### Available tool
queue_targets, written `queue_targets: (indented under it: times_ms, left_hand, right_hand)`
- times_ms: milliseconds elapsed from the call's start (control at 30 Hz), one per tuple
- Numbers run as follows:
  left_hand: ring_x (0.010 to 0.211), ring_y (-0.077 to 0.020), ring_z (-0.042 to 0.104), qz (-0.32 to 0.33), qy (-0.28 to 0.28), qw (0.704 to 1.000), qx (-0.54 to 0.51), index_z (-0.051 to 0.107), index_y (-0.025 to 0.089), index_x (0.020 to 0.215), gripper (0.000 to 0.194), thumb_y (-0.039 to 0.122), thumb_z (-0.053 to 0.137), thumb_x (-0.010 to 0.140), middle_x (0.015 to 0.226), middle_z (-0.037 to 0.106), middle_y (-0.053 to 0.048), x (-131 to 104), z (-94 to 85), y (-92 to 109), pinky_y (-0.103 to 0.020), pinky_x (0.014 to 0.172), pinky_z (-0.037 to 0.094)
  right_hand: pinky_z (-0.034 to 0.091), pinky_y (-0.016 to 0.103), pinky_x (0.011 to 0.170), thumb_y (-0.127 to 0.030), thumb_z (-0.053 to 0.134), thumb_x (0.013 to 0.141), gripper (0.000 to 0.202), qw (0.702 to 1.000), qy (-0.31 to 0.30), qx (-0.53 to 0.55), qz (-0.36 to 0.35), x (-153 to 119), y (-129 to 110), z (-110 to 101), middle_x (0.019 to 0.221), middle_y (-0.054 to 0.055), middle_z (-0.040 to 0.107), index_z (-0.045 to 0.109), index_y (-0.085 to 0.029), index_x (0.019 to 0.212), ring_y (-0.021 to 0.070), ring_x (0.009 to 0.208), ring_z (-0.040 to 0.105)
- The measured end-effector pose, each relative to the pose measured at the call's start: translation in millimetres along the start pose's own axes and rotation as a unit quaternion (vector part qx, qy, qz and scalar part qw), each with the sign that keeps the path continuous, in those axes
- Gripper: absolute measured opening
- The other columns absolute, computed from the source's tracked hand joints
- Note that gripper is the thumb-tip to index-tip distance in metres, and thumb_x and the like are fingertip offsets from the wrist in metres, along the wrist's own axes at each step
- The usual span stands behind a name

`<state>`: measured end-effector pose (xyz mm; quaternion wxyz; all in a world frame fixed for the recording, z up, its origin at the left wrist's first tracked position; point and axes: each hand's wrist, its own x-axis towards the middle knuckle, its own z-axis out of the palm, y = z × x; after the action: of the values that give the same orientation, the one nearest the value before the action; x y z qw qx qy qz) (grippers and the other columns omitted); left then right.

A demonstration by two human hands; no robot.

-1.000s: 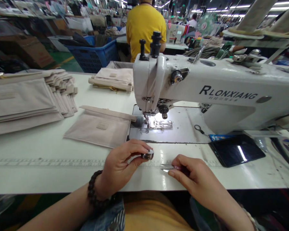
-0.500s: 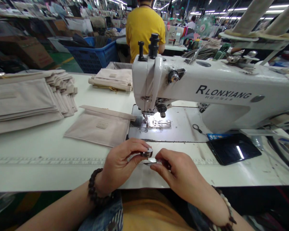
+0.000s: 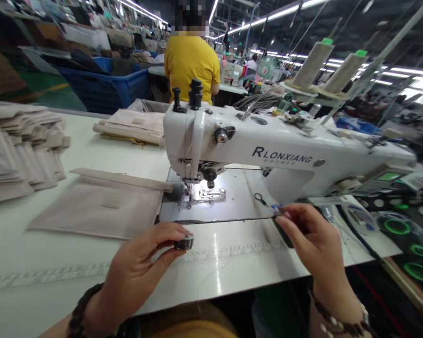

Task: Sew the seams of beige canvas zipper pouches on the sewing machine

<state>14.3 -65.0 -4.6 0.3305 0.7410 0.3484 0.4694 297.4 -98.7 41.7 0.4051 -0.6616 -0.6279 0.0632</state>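
A small round metal bobbin case [image 3: 184,242] is pinched between the thumb and fingers of my left hand [image 3: 144,263], above the front of the white table. My right hand [image 3: 312,237] is over the dark phone [image 3: 285,232], its thumb and fingers closed on something small that I cannot make out. The white sewing machine [image 3: 285,150] stands behind both hands. Left of its needle lies a flat beige fabric pouch [image 3: 105,204], its upper strip reaching the metal plate [image 3: 232,206].
Stacked beige pieces [image 3: 24,150] lie at the left, and more pouches [image 3: 134,124] behind. A small black-handled tool [image 3: 260,198] rests on the machine plate. Beyond are a blue crate [image 3: 105,87] and a person in yellow [image 3: 192,63]. Thread cones [image 3: 312,63] stand at back right.
My right hand has moved away from my left hand, rightward to the phone. My left hand still holds the bobbin case. The view has turned to the right.
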Motion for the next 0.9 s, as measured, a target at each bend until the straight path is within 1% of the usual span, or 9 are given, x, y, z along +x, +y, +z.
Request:
queue_targets:
  times_ms: [67, 133, 367, 467, 533, 600, 667, 767, 900]
  left_hand:
    - [0.080, -0.0135, 0.061, -0.002, 0.007, 1.000, 0.024, 0.057, 0.025, 0.091, 0.020, 0.014, 0.059, 0.074, 0.087, 0.064, 0.002, 0, 0.3, -2, -0.019, 0.074, 0.052]
    - [0.076, -0.0148, 0.062, 0.000, 0.009, 0.999, 0.040, 0.058, 0.025, 0.091, 0.020, 0.018, 0.061, 0.073, 0.085, 0.065, 0.002, 0, 0.6, -2, -0.019, 0.071, 0.053]
    - [0.073, -0.0146, 0.061, -0.006, 0.006, 0.999, 0.042, 0.060, 0.024, 0.090, 0.020, 0.018, 0.061, 0.072, 0.082, 0.064, 0.000, 0, 0.3, -3, -0.020, 0.069, 0.053]
    - [0.073, -0.0137, 0.061, -0.045, 0.009, 0.999, 0.010, 0.059, 0.022, 0.089, 0.019, 0.016, 0.062, 0.071, 0.082, 0.063, -0.001, 2, 0.6, -2, -0.021, 0.069, 0.052]
    - [0.074, -0.0132, 0.061, -0.083, 0.010, 0.996, -0.022, 0.058, 0.019, 0.088, 0.017, 0.015, 0.061, 0.071, 0.081, 0.062, -0.002, 4, 1.2, 2, -0.021, 0.070, 0.052]
    - [0.073, -0.0125, 0.060, -0.118, 0.012, 0.992, -0.051, 0.057, 0.017, 0.085, 0.015, 0.015, 0.060, 0.071, 0.080, 0.062, -0.002, 6, 2.0, 6, -0.021, 0.069, 0.052]
    - [0.072, -0.0118, 0.060, -0.141, 0.012, 0.988, -0.066, 0.056, 0.015, 0.084, 0.014, 0.014, 0.059, 0.071, 0.079, 0.061, -0.002, 8, 2.3, 11, -0.021, 0.068, 0.052]
    - [0.070, -0.0112, 0.060, -0.146, 0.002, 0.988, -0.056, 0.056, 0.015, 0.086, 0.015, 0.015, 0.059, 0.071, 0.079, 0.061, -0.002, 7, 0.9, 17, -0.020, 0.067, 0.051]
    - [0.070, -0.0120, 0.060, -0.146, -0.015, 0.989, -0.034, 0.056, 0.015, 0.087, 0.016, 0.015, 0.058, 0.071, 0.080, 0.061, -0.002, 0, -2.8, 23, -0.022, 0.067, 0.051]
  right_hand:
    - [0.041, 0.024, 0.053, -0.033, 0.061, 0.073, 0.021, 0.981, 0.178, -0.072, -0.025, 12, 14, -13, 0.068, 0.001, 0.056, 0.056, -0.017, 0.086, 0.0120, 0.056, 0.051]
    - [0.041, 0.026, 0.055, -0.032, 0.062, 0.074, 0.022, 0.949, 0.268, -0.155, -0.064, 27, 24, -23, 0.069, 0.003, 0.056, 0.057, -0.015, 0.087, 0.0129, 0.056, 0.050]
    - [0.044, 0.037, 0.074, -0.035, 0.058, 0.076, 0.022, 0.894, 0.311, -0.278, -0.164, 74, 40, -35, 0.091, 0.013, 0.056, 0.060, -0.015, 0.086, 0.0230, 0.084, 0.053]
    - [0.039, 0.040, 0.085, -0.031, 0.062, 0.074, 0.027, 0.896, 0.314, -0.258, -0.179, 67, 23, -28, 0.103, 0.019, 0.051, 0.061, -0.011, 0.092, 0.0282, 0.101, 0.047]
    - [0.039, 0.040, 0.084, -0.025, 0.064, 0.072, 0.021, 0.900, 0.360, -0.183, -0.163, 48, 0, -17, 0.091, 0.015, 0.054, 0.063, -0.011, 0.088, 0.0276, 0.097, 0.050]
    - [0.040, 0.040, 0.085, -0.020, 0.059, 0.076, 0.006, 0.952, 0.277, -0.062, -0.117, 24, -27, 1, 0.087, 0.009, 0.054, 0.061, -0.018, 0.080, 0.0228, 0.091, 0.052]
    - [0.042, 0.039, 0.082, -0.022, 0.056, 0.078, 0.006, 0.993, 0.039, 0.019, -0.113, 0, -50, 21, 0.097, 0.007, 0.050, 0.060, -0.021, 0.083, 0.0211, 0.093, 0.051]
    - [0.044, 0.035, 0.081, -0.032, 0.063, 0.072, 0.020, 0.977, -0.150, 0.105, -0.113, -24, -72, 50, 0.106, 0.009, 0.046, 0.059, -0.020, 0.088, 0.0209, 0.096, 0.049]
    - [0.044, 0.032, 0.078, -0.027, 0.061, 0.074, 0.012, 0.958, -0.217, 0.169, -0.074, -31, -83, 68, 0.105, 0.007, 0.046, 0.060, -0.020, 0.083, 0.0175, 0.090, 0.049]
